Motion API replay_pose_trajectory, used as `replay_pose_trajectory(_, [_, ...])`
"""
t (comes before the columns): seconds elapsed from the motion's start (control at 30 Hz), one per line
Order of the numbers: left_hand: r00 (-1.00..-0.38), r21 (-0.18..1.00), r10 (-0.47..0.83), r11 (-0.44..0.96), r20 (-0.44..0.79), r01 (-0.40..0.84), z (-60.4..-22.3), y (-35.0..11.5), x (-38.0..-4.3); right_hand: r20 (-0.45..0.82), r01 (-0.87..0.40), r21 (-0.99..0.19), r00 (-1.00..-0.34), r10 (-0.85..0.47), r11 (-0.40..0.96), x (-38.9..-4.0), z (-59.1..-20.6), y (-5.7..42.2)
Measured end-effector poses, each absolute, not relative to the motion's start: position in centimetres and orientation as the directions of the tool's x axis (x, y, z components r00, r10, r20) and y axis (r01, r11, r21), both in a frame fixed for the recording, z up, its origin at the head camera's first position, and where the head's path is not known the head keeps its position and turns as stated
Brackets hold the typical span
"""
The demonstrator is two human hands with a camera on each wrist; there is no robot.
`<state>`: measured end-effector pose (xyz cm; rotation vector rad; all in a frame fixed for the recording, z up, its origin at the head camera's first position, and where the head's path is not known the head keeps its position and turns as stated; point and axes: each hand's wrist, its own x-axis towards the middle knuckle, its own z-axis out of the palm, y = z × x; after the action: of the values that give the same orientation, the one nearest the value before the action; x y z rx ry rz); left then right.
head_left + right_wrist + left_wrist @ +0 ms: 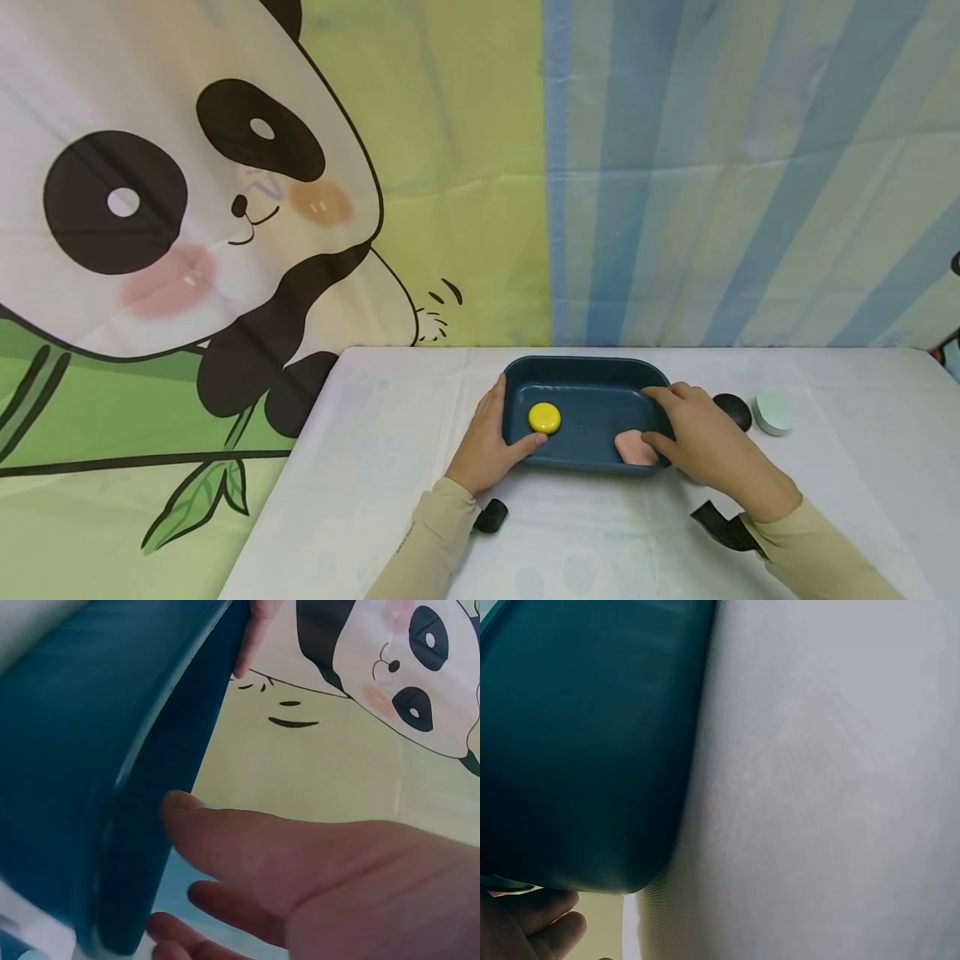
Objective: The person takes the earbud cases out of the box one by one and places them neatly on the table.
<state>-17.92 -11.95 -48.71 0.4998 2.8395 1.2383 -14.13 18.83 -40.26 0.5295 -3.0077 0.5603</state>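
A dark blue rectangular tray (pixel 585 367) with rounded corners is held between both hands over the white table. My left hand (pixel 489 448) grips its left end, the thumb over the front rim and the fingers along the outer side. At the opposite end my right hand (pixel 708 437) holds the rim, its thumb reaching inside above a pink rounded-square piece (pixel 632 448). A glossy yellow round piece (pixel 544 417) lies inside toward the left. In the right wrist view the thumb (pixel 225 832) shows right at the tray's wall.
On the table to the right, beyond my right hand, are a black round piece (pixel 732 411) and a pale mint round piece (pixel 773 412). Black straps (pixel 723 528) hang at the wrists. A printed panda cloth (pixel 465 167) rises behind the white tablecloth (pixel 585 542).
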Motion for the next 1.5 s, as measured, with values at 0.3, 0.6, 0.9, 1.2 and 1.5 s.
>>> replay_pose_trajectory(0.3, [-0.952,0.711,0.287,0.646,0.112,0.278,-48.7,-11.9,-17.8,-0.007,-0.337,-0.298,-0.935,-0.355,0.893,-15.0,-40.1,17.1])
replay_pose_trajectory(0.6, [-0.951,0.716,0.287,0.641,0.113,0.278,-48.7,-11.8,-17.7,-0.075,-0.339,-0.305,-0.923,-0.378,0.89,-15.6,-40.5,16.3])
replay_pose_trajectory(0.9, [-0.951,0.716,0.289,0.639,0.112,0.279,-48.8,-11.8,-17.8,-0.159,-0.284,-0.295,-0.927,-0.34,0.912,-16.0,-40.8,15.4])
replay_pose_trajectory(1.2, [-0.948,0.722,0.294,0.628,0.124,0.289,-48.7,-11.8,-17.9,-0.156,-0.327,-0.204,-0.92,-0.36,0.923,-16.3,-41.0,15.1])
replay_pose_trajectory(1.5, [-0.949,0.724,0.291,0.628,0.123,0.286,-48.7,-12.0,-18.0,-0.092,-0.399,-0.223,-0.9,-0.426,0.89,-16.7,-42.2,15.6])
